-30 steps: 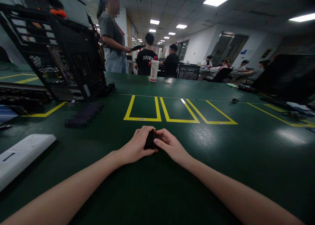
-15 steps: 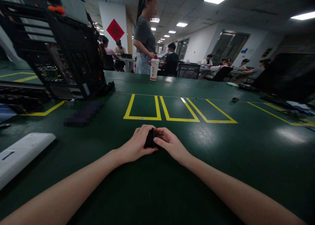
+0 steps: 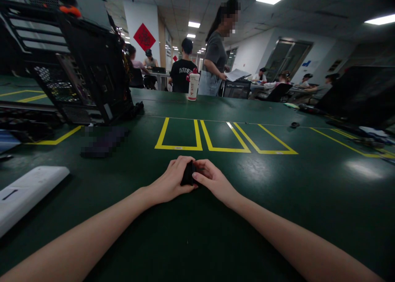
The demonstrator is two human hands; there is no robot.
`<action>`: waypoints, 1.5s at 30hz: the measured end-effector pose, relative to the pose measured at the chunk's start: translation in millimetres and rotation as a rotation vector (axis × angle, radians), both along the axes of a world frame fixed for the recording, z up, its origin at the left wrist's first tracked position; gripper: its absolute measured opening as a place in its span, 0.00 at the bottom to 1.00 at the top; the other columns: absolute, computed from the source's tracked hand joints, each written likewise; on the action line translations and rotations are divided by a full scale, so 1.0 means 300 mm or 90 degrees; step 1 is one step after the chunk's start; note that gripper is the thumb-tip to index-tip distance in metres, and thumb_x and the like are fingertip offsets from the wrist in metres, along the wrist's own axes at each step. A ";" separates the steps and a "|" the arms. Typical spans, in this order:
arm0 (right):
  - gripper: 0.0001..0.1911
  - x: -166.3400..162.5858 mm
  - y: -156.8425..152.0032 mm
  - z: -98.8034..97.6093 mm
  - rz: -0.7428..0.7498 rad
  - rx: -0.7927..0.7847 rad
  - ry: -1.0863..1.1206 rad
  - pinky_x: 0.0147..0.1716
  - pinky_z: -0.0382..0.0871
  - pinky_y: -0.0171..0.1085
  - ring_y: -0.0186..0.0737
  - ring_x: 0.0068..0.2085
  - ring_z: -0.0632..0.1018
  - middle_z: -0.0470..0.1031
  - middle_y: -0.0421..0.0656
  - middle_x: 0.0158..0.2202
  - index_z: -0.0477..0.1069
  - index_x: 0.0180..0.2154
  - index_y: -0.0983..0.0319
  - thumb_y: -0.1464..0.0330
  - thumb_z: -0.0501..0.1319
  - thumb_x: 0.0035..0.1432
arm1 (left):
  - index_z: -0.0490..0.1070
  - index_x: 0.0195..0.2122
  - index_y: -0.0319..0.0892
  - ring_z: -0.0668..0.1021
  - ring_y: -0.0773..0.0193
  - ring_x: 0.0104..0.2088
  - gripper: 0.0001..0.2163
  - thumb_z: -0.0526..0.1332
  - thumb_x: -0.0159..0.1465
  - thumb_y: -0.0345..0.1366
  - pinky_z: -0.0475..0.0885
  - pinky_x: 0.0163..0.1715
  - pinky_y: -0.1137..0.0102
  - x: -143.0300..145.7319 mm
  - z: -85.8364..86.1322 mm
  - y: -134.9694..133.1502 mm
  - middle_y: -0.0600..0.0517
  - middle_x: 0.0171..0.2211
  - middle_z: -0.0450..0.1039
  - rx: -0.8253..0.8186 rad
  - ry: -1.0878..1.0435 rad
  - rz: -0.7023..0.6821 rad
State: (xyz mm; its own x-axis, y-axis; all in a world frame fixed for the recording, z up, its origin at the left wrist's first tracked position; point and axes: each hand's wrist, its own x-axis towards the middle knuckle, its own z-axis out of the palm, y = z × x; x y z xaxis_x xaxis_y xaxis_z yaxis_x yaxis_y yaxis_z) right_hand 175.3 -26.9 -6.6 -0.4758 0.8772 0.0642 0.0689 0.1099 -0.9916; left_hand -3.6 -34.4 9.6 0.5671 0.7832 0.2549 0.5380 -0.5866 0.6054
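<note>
Both my hands rest on the green table, meeting in the middle just below the yellow taped rectangles. My left hand curls its fingers round a small black object. My right hand pinches the same object from the other side with thumb and fingers. Most of the object is hidden between my fingers, so I cannot make out what it is.
An open black computer case stands at the back left. A white flat device lies at the left edge. A white bottle stands at the far edge. A person holding papers stands behind the table; others sit further back.
My hands and the black object have stayed in place. The standing person behind the table has walked from left to right and now holds papers.
</note>
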 end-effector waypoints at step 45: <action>0.13 0.008 0.007 0.002 0.051 -0.008 0.056 0.43 0.67 0.41 0.38 0.44 0.71 0.66 0.40 0.42 0.62 0.39 0.58 0.69 0.61 0.50 | 0.53 0.50 0.45 0.66 0.54 0.46 0.23 0.60 0.56 0.35 0.64 0.45 0.57 0.002 0.003 -0.006 0.47 0.47 0.59 0.017 0.003 -0.003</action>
State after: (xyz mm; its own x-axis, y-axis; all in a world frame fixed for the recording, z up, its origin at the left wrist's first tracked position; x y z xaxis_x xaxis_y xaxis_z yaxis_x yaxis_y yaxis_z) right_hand 177.8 -25.0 -6.0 -0.5378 0.8374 0.0981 -0.0275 0.0989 -0.9947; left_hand -3.0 -36.1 10.5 0.5721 0.7734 0.2731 0.5384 -0.6053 0.5863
